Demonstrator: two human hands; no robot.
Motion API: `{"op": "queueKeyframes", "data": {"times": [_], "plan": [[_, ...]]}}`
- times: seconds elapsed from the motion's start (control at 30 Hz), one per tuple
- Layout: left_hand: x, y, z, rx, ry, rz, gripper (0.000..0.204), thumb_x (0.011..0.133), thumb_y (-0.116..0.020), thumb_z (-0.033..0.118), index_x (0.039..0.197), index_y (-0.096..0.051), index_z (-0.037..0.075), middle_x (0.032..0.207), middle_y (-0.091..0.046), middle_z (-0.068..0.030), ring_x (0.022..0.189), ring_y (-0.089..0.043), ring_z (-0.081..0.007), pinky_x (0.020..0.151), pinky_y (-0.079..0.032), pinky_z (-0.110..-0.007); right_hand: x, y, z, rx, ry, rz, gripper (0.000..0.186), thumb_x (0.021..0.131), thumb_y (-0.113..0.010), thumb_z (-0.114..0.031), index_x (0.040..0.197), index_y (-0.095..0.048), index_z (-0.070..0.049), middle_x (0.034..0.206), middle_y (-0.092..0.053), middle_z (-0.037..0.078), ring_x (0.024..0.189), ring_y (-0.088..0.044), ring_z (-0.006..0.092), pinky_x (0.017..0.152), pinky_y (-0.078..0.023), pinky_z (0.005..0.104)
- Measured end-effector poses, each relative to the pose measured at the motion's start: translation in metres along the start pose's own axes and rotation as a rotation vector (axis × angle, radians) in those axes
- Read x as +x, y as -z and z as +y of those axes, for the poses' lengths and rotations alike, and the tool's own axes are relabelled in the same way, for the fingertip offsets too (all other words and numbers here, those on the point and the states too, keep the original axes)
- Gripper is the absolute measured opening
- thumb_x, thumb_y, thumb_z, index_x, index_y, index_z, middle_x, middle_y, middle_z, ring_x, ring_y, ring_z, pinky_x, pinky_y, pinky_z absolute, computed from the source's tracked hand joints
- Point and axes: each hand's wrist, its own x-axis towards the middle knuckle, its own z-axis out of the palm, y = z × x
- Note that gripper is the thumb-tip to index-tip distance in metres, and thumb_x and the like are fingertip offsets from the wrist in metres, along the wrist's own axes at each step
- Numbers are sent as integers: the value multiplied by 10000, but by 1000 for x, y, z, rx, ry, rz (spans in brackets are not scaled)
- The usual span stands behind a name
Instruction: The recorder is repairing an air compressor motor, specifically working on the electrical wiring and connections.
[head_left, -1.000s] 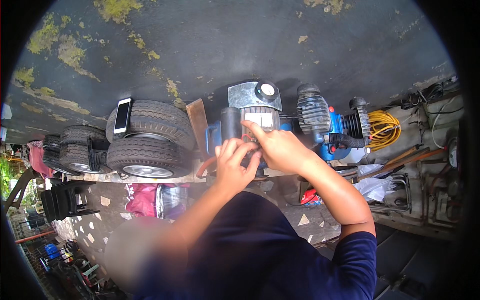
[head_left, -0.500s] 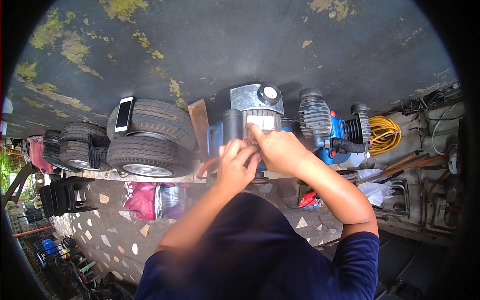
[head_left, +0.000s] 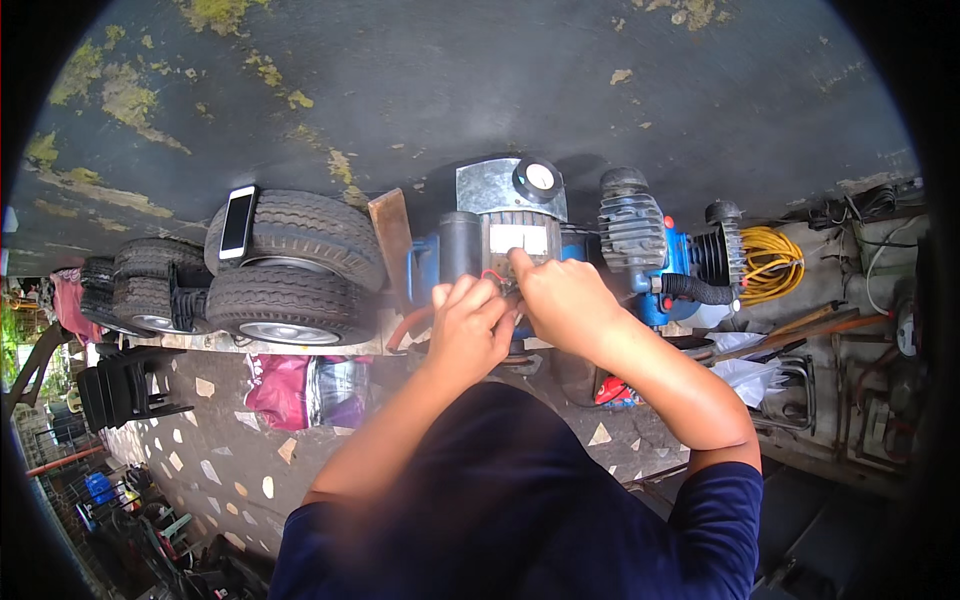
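Both my hands work close together at the near side of an electric motor (head_left: pixel 519 238) with a pale label on its top. My left hand (head_left: pixel 466 325) is closed, its thumb and fingers pinched by a thin red wire (head_left: pixel 491 273); what they grip is hidden. My right hand (head_left: pixel 568 306) is closed too, its index finger bent at the label's lower edge and the other fingers curled out of sight. Beside the motor stands a black cylinder (head_left: pixel 461 254). Behind it are a grey metal cover (head_left: pixel 488 187) and a round dial gauge (head_left: pixel 540 178).
Right of the motor sits a blue pump with a finned cylinder head (head_left: pixel 630 230). A coiled yellow hose (head_left: pixel 770 264) lies beyond. To the left are a wooden board (head_left: pixel 392 240), several tyres (head_left: pixel 290 308) and a white phone (head_left: pixel 238 222) leaning on one. A dark wall rises behind.
The view has shifted slightly. My right index fingertip has moved a little right along the label's lower edge, and more of the red wire shows. My left hand stays pinched at nearly the same spot.
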Motion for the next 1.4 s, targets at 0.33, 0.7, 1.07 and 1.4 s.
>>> {"op": "queueKeyframes", "data": {"times": [0.33,0.7,1.07,1.4], "plan": [[3,4,0,-24,28,6,100,783,-824,86,878,-793,91,871,-663,-20,878,-622,-244,794,-404,-406,-33,-7,8,113,-252,295,579,792,-918,-292,1161,-604,25,874,-760,222,812,-773,416,708,-614,503],[4,2,-2,-70,39,-10,88,797,-821,98,883,-801,95,844,-678,-5,840,-642,-217,808,-403,-388,-44,-50,9,488,-287,512,229,896,-836,-245,958,-771,-35,985,-701,98,874,-737,344,751,-583,462],[9,9,4,-23,53,-83,104,779,-830,84,876,-795,89,841,-671,-11,841,-648,-222,810,-398,-405,-29,-75,30,796,-307,548,112,907,-816,-73,943,-768,21,853,-565,60,668,-513,150,631,-447,327],[11,16,16,33,64,-135,136,829,-817,88,961,-820,58,889,-682,-33,855,-674,-239,831,-427,-396,-26,-91,31,993,-376,699,110,870,-843,-63,967,-816,-16,879,-629,30,692,-542,82,623,-459,271]]}}
